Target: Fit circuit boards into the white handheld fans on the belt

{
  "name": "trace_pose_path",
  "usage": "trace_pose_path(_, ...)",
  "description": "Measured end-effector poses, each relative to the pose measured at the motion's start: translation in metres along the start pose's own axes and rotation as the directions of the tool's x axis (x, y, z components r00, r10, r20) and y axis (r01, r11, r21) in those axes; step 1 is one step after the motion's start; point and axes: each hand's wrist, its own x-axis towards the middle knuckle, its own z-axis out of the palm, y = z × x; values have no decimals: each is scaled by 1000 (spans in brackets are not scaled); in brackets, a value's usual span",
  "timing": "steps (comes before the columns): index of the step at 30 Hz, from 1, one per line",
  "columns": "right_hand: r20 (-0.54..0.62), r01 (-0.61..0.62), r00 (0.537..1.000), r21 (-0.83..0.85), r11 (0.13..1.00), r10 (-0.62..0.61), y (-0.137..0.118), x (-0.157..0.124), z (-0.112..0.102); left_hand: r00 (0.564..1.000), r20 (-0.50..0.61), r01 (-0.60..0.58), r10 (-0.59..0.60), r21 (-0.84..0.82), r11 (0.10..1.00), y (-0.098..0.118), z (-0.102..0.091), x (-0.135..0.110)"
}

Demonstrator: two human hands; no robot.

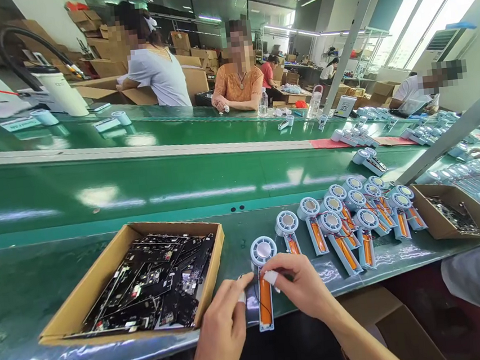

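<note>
Green bench (pixel 236 231), near edge: a fan shell (pixel 265 305) (orange cell inside) lies flat, pinched narrowly at its neck between left hand (pixel 223 331) and right hand (pixel 303 287). A cardboard box (pixel 85 299) of circuit boards (pixel 156 278) sits beside it, with more shells (pixel 346 223) further right.

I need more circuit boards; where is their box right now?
Head view: the cardboard box sits lower left on the green bench, just left of the left hand and the handheld fan.
</note>
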Motion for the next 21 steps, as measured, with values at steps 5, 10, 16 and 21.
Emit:
trace_pose_path(5, -90, -107, 990, 21, 994, 108, -5, 7, 8, 995, 54, -90, 81, 185, 979, -4, 3, -8)
trace_pose_path(10, -44, 21, 998, -332, 943, -38, -11, 4, 14, 982, -124, 134, -140, -60, 989, -6, 11, -8)
trace_pose_path(16, 66, 81, 997, -644, 761, -50, -20, 3, 14, 962, -70, 234, -263, -279, 931, 10, 7, -2)
trace_pose_path(21, 98, 119, 993, -701, 703, -70, -26, 2, 14, 952, -108, 241, -287, -312, 919, 17, 6, -3)
